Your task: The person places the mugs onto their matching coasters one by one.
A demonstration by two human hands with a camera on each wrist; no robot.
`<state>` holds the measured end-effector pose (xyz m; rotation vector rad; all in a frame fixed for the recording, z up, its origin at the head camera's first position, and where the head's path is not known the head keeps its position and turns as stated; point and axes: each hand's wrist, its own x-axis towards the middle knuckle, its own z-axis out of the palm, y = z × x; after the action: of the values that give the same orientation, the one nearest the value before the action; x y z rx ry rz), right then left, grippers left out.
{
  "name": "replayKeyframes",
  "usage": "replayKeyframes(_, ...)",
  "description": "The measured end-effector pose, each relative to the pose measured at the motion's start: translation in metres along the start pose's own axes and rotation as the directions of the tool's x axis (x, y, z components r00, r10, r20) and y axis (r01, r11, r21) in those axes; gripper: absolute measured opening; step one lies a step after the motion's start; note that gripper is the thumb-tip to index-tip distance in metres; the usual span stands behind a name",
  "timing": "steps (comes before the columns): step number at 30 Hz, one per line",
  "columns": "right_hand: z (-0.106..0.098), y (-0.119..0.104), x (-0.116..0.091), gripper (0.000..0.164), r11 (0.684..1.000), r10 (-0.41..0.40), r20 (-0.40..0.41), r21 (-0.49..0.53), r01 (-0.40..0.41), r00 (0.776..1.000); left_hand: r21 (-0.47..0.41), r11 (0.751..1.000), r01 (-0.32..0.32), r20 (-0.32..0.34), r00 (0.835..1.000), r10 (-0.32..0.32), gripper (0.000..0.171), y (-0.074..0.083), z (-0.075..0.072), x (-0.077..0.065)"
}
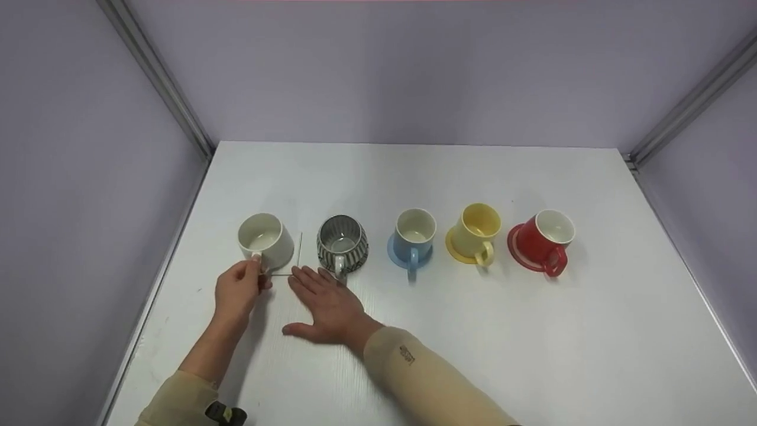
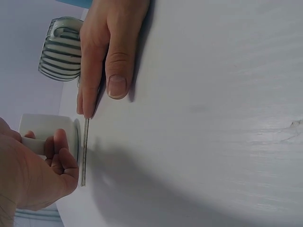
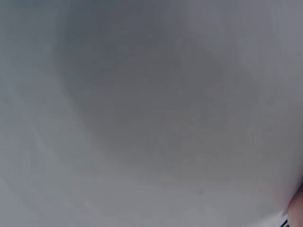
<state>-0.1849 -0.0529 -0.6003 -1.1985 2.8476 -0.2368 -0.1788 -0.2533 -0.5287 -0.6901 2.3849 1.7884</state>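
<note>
At the left end of the row, my left hand (image 1: 239, 290) grips the handle of a white mug (image 1: 278, 248). The mug is over a thin white square coaster (image 1: 296, 258), whose front edge (image 2: 84, 156) shows side-on in the left wrist view. My right hand (image 1: 328, 305) lies flat, palm down, with its fingers straight and fingertips right at the coaster's front right corner. Just beyond those fingers stands a dark-striped mug (image 1: 355, 255), its handle toward me. A blurred pale surface fills most of the right wrist view.
Further right stand a blue mug (image 1: 412, 241) on a blue coaster (image 1: 392, 253), a yellow mug (image 1: 473, 234) on a yellow coaster (image 1: 455, 251), and a red mug (image 1: 535, 241) on a red coaster (image 1: 516, 251). Grey panels (image 1: 378, 71) enclose the white table (image 1: 532, 355).
</note>
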Motion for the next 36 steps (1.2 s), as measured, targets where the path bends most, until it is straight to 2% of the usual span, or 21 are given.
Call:
replayKeyframes(17,0.005,0.000,0.001,0.099,1.000,-0.007,-0.021,-0.013,0.007,1.000,-0.020,1.000,0.019,-0.024,1.000,-0.020,0.049,-0.001,0.000,0.000)
replayKeyframes(25,0.005,0.002,0.002,0.100,0.999,-0.015,-0.029,-0.052,0.013,0.999,-0.033,0.999,-0.005,-0.042,0.999,0.004,0.050,-0.002,0.001,-0.001)
replayKeyframes(36,0.003,0.012,0.000,0.099,1.000,-0.027,-0.025,-0.012,0.027,0.999,-0.007,1.000,-0.025,-0.058,0.998,0.024,0.049,0.001,0.010,0.004)
